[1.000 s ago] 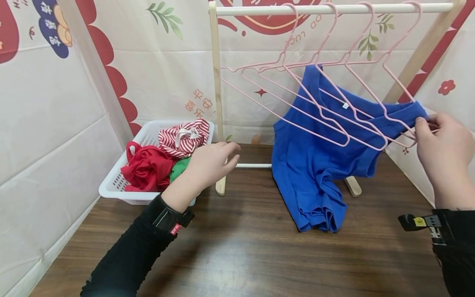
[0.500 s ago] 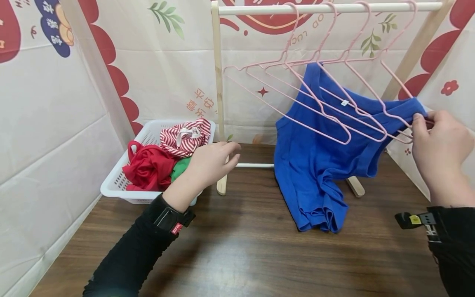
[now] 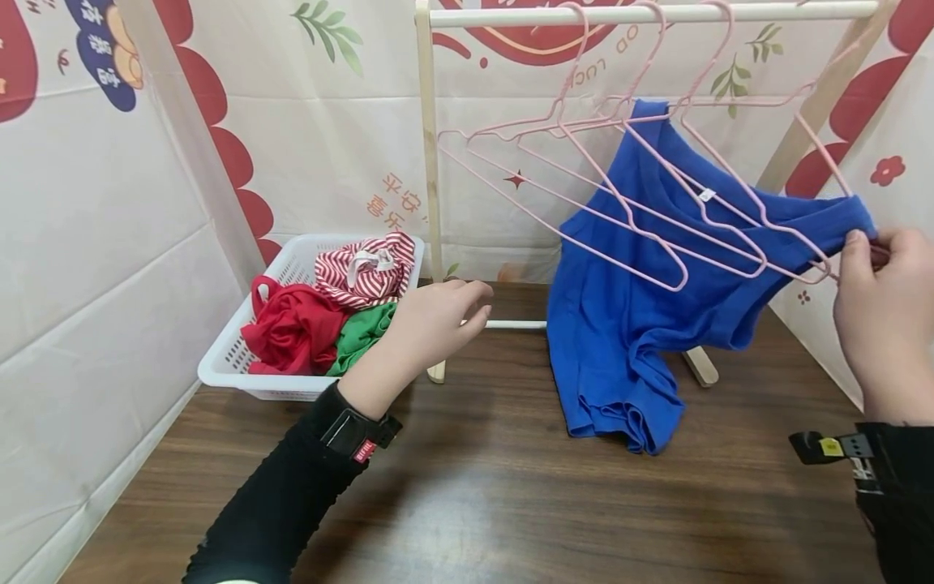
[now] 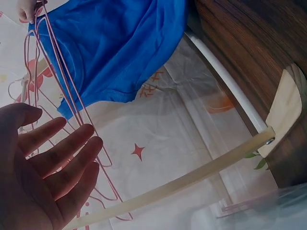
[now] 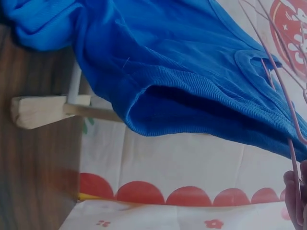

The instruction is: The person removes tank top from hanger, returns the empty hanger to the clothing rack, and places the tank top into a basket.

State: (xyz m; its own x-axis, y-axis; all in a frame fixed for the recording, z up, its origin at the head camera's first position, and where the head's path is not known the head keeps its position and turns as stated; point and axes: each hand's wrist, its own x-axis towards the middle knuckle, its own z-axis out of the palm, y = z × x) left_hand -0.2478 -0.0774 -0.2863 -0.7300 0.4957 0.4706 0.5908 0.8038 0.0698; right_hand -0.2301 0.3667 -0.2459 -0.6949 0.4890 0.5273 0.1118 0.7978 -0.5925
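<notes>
A blue tank top point(image 3: 609, 357) hangs on the rightmost pink hanger point(image 3: 823, 154), one strap near the hanger's neck and the other at its right end. My right hand point(image 3: 886, 304) pinches that right end, close to the strap. In the right wrist view the armhole of the tank top point(image 5: 158, 76) gapes, and only fingertips point(image 5: 293, 199) show at the edge. My left hand point(image 3: 441, 320) hovers between the basket and the rack, holding nothing. Its fingers spread loosely in the left wrist view, with the pink hangers beyond them.
Several pink hangers hang from the white rod point(image 3: 496, 18) of a wooden-legged rack, overlapping the tank top in front. At left stands a white basket point(image 3: 212, 369) with red point(image 3: 292, 332), striped point(image 3: 357, 280) and green point(image 3: 365, 331) clothes. Printed cloth walls surround the brown table point(image 3: 467, 487).
My right hand has moved to the right, pulling the hanger and tank top along; the hanger's hook now leans right. My left hand has shifted slightly right.
</notes>
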